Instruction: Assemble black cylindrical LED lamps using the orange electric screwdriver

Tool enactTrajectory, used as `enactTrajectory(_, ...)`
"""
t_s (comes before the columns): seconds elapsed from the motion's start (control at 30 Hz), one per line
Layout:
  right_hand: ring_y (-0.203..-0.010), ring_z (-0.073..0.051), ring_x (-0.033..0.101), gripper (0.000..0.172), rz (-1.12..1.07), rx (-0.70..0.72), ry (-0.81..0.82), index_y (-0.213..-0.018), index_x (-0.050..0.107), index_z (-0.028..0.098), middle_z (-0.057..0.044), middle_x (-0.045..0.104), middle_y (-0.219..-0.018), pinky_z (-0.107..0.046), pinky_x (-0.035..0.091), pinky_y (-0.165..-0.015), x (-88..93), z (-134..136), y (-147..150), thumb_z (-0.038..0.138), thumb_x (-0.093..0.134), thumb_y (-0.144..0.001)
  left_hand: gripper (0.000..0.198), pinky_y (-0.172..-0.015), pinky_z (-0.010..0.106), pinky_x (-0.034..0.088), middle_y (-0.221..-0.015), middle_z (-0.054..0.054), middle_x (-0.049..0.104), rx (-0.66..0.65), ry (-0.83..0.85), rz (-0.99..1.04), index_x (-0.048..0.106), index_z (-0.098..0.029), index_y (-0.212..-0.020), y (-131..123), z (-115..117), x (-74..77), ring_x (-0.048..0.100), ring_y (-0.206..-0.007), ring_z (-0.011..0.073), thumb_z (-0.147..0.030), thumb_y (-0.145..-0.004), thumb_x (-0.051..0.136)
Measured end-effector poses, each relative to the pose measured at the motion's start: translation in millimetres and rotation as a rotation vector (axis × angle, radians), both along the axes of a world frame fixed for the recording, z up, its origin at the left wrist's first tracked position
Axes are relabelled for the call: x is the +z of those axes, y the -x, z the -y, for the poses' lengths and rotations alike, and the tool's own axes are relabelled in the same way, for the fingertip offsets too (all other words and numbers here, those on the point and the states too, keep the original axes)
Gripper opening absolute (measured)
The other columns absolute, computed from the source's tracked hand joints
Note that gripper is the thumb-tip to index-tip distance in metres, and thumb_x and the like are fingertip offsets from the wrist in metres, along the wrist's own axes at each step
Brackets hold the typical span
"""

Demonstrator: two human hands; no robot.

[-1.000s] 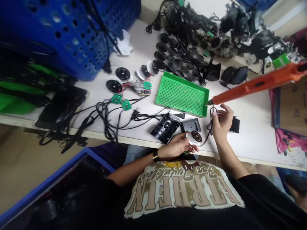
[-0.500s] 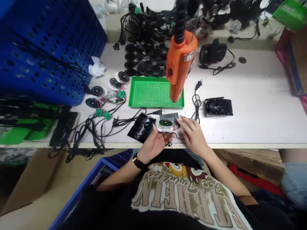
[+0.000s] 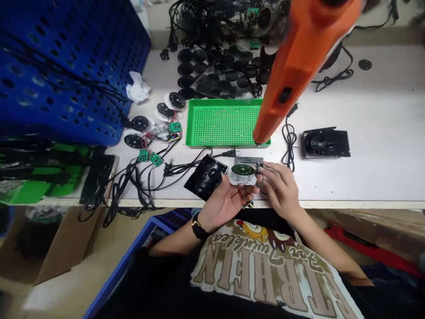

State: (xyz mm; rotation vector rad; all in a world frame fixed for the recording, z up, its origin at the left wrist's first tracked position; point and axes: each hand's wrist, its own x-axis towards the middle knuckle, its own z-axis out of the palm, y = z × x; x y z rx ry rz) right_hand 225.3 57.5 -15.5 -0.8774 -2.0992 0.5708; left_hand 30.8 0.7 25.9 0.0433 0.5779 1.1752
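The round clear-edged disc [image 3: 242, 176] with its green circuit board [image 3: 242, 169] lay on the open, upturned left hand [image 3: 223, 204] above the bench edge, while the right hand [image 3: 278, 189] pinched its rim, just below the hanging orange electric screwdriver [image 3: 292, 66].

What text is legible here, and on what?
Shirt, large upside-down letters: "ETRHEIN", spelling uncertain.
Shirt, small script: "for Twinkles", uncertain.
Orange electric screwdriver: any marks too blurred to read.
Green circuit boards: print too small to read.
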Motion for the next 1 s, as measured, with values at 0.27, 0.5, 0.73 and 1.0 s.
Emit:
enactTrajectory(0.27,-0.124,-0.027,0.064,0.041,-0.338,-0.005,0.257,-0.131,0.071,0.035,-0.006,0.069,-0.129,-0.051,0.053,-0.109,44.8,14.6,19.6,0.026,0.076,-0.091,0.055,-0.078,0.023,0.063,-0.105,0.013,0.083,-0.088,-0.065,-0.036,0.082,-0.013,-0.109,5.3,16.7,0.5,0.08,-0.088,0.0196,-0.057,-0.077,0.087)
enactTrajectory(0.5,-0.125,-0.025,0.062,0.046,-0.376,0.085,0.32,-0.128,0.071,0.036,-0.004,0.066,-0.131,-0.044,0.056,-0.1,60.5,10.6,27.8,0.027,0.084,-0.086,0.057,-0.08,0.027,0.062,-0.099,0.009,0.082,-0.093,-0.115,-0.012,0.078,-0.014,-0.114,5.2,28.5,-2.5,0.078,-0.086,0.0204,-0.054,-0.075,0.091)
enactTrajectory(0.73,-0.129,-0.024,0.062,0.041,-0.422,0.137,0.376,-0.125,0.072,0.034,-0.004,0.066,-0.134,-0.043,0.057,-0.103,68.7,14.8,30.7,0.029,0.084,-0.086,0.075,-0.08,0.029,0.06,-0.096,0.009,0.079,-0.163,-0.227,-0.052,0.069,-0.014,-0.134,6.3,32.8,-9.5,0.076,-0.087,0.0212,-0.056,-0.075,0.091)
enactTrajectory(1.0,-0.13,-0.027,0.063,0.037,-0.397,0.155,0.371,-0.122,0.072,0.031,-0.007,0.067,-0.135,-0.049,0.057,-0.108,73.6,16.9,29.0,0.041,0.082,-0.088,0.082,-0.075,0.03,0.059,-0.089,0.01,0.077,-0.177,-0.272,-0.134,0.071,-0.012,-0.13,7.3,30.9,-8.9,0.075,-0.079,0.0227,-0.059,-0.068,0.094)
